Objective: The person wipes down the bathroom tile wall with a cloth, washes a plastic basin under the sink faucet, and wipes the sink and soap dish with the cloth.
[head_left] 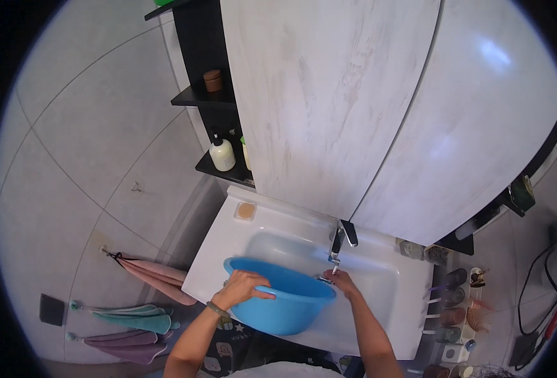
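Observation:
A blue plastic basin [278, 313] is tilted over the front edge of the white sink [388, 283]. My left hand [243, 288] is closed over its near rim, thumb lying along the edge; a band is on that wrist. Close to the basin's right end, my right hand [341, 281] has its fingers curled just below the spout of the chrome faucet [337, 242]. A small shiny metal piece [322, 278] shows at those fingertips, over the basin's rim. Whether it belongs to the faucet I cannot tell. The basin's bottom is out of sight.
A soap bar in a dish [245, 211] sits on the sink's back left corner. Black shelves [212, 94] with a pump bottle [222, 154] stand beside a white cabinet [329, 94]. Towels [133, 320] hang on the left wall; cups and brushes [455, 296] line the right.

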`<action>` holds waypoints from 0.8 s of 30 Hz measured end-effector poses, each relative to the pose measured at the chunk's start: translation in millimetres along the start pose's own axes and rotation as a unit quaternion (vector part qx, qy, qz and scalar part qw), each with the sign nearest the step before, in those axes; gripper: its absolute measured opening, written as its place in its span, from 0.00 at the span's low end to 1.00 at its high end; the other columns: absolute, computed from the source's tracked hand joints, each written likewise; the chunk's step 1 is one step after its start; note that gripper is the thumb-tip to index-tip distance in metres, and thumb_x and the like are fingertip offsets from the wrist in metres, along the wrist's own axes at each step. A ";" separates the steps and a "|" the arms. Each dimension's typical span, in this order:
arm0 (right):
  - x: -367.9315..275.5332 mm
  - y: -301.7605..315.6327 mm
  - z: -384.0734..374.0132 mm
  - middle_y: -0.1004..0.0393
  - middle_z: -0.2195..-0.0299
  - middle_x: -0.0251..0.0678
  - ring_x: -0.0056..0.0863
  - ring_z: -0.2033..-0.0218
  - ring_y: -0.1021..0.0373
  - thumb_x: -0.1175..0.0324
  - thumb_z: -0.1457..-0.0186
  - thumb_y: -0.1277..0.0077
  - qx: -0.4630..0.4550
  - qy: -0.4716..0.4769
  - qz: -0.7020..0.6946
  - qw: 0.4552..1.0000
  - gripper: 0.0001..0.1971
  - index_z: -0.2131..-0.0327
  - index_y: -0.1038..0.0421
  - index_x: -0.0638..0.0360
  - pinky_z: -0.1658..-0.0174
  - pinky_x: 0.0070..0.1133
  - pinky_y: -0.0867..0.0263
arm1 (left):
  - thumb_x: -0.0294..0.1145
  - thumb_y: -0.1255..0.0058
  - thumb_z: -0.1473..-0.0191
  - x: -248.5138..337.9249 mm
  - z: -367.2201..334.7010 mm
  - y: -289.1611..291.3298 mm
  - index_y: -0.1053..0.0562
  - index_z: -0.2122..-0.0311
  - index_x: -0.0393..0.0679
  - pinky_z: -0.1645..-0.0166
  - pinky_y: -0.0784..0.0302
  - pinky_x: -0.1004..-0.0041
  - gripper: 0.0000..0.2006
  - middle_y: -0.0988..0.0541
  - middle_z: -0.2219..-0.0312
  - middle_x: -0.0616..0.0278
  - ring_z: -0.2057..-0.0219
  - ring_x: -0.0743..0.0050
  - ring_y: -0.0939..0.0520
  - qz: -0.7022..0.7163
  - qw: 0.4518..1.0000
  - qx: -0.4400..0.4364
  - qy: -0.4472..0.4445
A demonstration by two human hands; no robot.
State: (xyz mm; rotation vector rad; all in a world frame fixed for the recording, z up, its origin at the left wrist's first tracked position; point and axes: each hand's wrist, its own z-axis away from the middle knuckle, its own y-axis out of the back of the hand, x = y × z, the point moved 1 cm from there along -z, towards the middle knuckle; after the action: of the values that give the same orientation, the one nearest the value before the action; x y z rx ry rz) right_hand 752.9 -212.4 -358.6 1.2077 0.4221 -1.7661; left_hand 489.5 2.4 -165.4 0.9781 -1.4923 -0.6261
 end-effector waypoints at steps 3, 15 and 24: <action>-9.4 -7.4 8.5 0.24 0.67 0.33 0.22 0.64 0.30 0.64 0.48 0.43 -0.023 -0.021 -0.145 0.989 0.13 0.61 0.27 0.61 0.58 0.21 0.36 | 0.54 0.42 0.58 -1.3 -8.8 -7.4 0.22 0.76 0.46 0.73 0.29 0.71 0.19 0.20 0.77 0.63 0.76 0.67 0.21 -0.007 1.000 -0.005 -0.004; -77.8 44.1 -0.7 0.25 0.71 0.34 0.17 0.77 0.36 0.64 0.48 0.44 -0.117 -0.175 -0.467 0.859 0.08 0.69 0.29 0.56 0.76 0.15 0.43 | 0.51 0.37 0.62 9.5 -29.1 -32.6 0.23 0.81 0.47 0.76 0.27 0.74 0.17 0.21 0.80 0.68 0.79 0.71 0.21 -0.015 0.984 0.171 0.038; -114.3 69.2 -6.5 0.22 0.73 0.29 0.14 0.78 0.37 0.50 0.55 0.38 -0.061 -0.140 -0.058 0.987 0.17 0.70 0.24 0.53 0.75 0.17 0.44 | 0.39 0.35 0.61 21.2 -38.9 -13.5 0.24 0.78 0.40 0.76 0.28 0.72 0.13 0.23 0.83 0.57 0.81 0.64 0.21 0.051 0.968 0.218 0.115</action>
State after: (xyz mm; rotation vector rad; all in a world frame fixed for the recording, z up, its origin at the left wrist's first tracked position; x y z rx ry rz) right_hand 824.3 -186.8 -248.5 0.8477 0.4347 -1.9456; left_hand 531.3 -16.7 -159.0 1.2517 -1.4875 -0.0985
